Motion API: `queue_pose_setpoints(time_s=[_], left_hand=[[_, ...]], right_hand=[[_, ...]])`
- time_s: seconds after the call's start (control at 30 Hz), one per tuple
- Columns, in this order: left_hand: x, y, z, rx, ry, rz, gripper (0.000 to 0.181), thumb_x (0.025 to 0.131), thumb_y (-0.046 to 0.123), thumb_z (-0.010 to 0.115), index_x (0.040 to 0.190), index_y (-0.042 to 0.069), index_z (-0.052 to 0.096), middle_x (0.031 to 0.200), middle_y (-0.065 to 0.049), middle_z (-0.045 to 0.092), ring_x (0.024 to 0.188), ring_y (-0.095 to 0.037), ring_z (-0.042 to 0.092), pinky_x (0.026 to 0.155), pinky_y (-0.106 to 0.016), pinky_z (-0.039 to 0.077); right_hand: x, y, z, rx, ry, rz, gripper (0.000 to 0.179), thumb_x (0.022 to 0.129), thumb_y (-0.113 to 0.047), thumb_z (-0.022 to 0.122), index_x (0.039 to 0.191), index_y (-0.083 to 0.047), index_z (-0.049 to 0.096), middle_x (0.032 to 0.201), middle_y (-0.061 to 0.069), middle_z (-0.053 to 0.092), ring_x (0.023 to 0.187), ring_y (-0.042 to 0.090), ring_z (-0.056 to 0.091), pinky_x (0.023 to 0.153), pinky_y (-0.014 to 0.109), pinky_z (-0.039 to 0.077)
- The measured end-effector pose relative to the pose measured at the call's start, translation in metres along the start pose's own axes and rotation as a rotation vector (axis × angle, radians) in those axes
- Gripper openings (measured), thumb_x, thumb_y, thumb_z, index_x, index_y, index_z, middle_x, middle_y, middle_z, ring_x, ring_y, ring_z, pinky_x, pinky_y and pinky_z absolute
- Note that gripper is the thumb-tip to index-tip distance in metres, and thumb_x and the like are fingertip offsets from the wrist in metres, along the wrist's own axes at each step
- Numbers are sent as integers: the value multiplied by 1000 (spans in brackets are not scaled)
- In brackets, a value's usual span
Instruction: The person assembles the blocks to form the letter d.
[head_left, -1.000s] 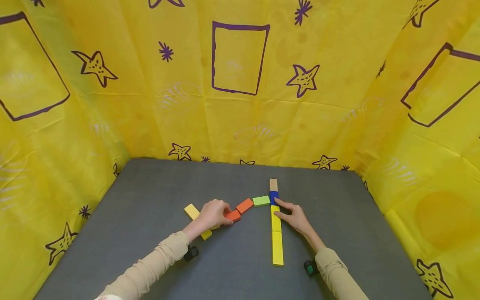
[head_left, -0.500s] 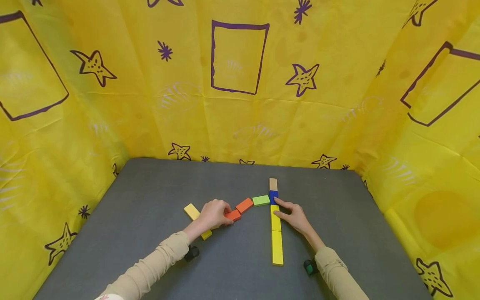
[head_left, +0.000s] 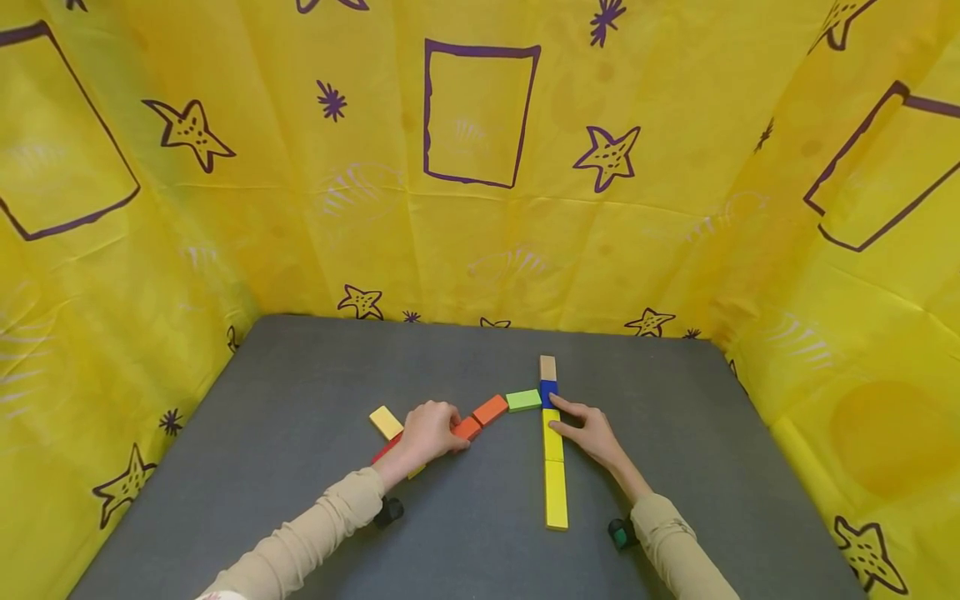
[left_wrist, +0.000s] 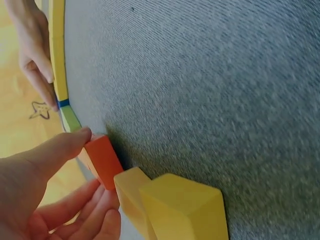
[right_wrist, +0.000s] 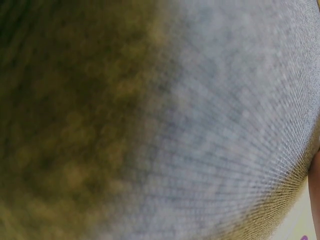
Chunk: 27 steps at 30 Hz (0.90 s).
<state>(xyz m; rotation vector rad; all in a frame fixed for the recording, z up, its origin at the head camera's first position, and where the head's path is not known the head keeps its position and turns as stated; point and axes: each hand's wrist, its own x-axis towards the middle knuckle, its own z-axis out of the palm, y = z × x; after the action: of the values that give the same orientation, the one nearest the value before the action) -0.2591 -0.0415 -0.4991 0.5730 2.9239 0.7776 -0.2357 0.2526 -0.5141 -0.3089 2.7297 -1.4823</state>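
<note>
In the head view my left hand (head_left: 431, 435) pinches an orange block (head_left: 467, 428) between thumb and fingers. The left wrist view has the same orange block (left_wrist: 103, 161) between thumb and fingertips. It meets a second orange block (head_left: 491, 410), followed by a light green block (head_left: 523, 401) that reaches the blue block (head_left: 549, 393). My right hand (head_left: 592, 433) has its index fingertip at the blue block and its thumb at the edge of a long yellow block (head_left: 552, 433). The right wrist view shows mostly blurred cloth.
A plain wooden block (head_left: 548, 367) tops the straight row, and another yellow block (head_left: 556, 495) ends it. Left of my left hand lie a pale yellow block (head_left: 386, 421) and a red piece (head_left: 386, 448), partly hidden by the wrist. Yellow fabric walls (head_left: 480, 250) surround the grey table (head_left: 480, 533).
My left wrist has shifted slightly right, and a red piece beside it now shows. The pinched orange block has tilted a little. My right hand stays in place.
</note>
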Motion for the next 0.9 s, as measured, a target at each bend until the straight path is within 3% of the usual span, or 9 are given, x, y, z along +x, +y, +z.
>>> queue_pose_setpoints(time_s=[0.27, 0.57, 0.9], left_hand=[[0, 7, 6, 5, 53, -75, 36, 68, 30, 83, 57, 14, 53, 53, 7, 35, 50, -10, 35, 47, -27, 24], [-1, 14, 11, 35, 91, -142, 42, 66, 30, 83, 53, 14, 46, 50, 5, 34, 48, -12, 35, 45, -28, 25], [-1, 19, 15, 70, 102, -173, 48, 65, 32, 84, 51, 14, 42, 51, 5, 29, 48, -12, 31, 44, -28, 23]], right_hand=[[0, 0, 0, -6, -1, 27, 51, 88, -14, 66, 135, -4, 50, 139, 17, 50, 129, 40, 45, 105, 58, 32], [0, -3, -1, -8, -12, 28, 51, 89, -14, 65, 136, -4, 50, 139, 17, 49, 129, 40, 45, 105, 58, 32], [1, -2, -1, 15, -11, 25, 51, 88, -13, 66, 136, -4, 50, 139, 17, 49, 130, 40, 44, 106, 58, 31]])
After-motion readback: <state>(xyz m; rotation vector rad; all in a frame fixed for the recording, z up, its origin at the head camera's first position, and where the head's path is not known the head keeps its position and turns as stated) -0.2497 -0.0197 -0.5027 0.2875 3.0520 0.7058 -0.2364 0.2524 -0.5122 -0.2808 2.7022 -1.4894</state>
